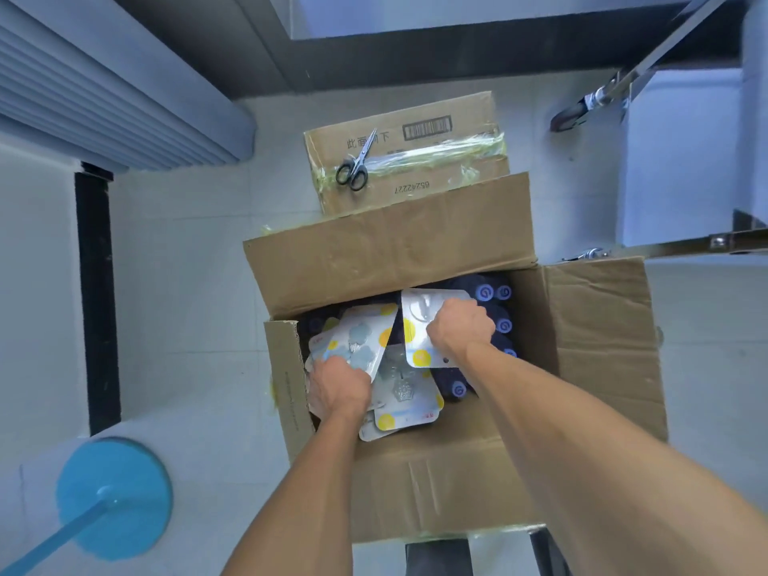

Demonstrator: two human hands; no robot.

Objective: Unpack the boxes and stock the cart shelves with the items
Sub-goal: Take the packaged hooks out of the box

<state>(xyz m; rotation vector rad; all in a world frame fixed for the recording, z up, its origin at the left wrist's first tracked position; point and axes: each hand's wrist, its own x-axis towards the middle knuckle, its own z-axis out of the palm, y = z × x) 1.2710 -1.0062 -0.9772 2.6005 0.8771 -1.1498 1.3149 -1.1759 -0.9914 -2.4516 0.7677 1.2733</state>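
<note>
An open cardboard box (590,326) stands on the floor below me, flaps spread. Inside lie several white blister-card packs with yellow dots, over dark blue bottles (494,297) packed along the right side. My left hand (338,388) grips a fanned bundle of card packs (361,338) at the box's left. My right hand (459,326) grips another card pack (415,322) near the middle. More packs (403,405) lie loose beneath. The cart's metal frame and caster (590,106) show at the upper right.
A second, taped cardboard box (436,180) sits behind the open one with black scissors (353,168) lying on top. A blue round base with a pole (112,498) stands at the lower left. Dark vertical post (97,301) at the left.
</note>
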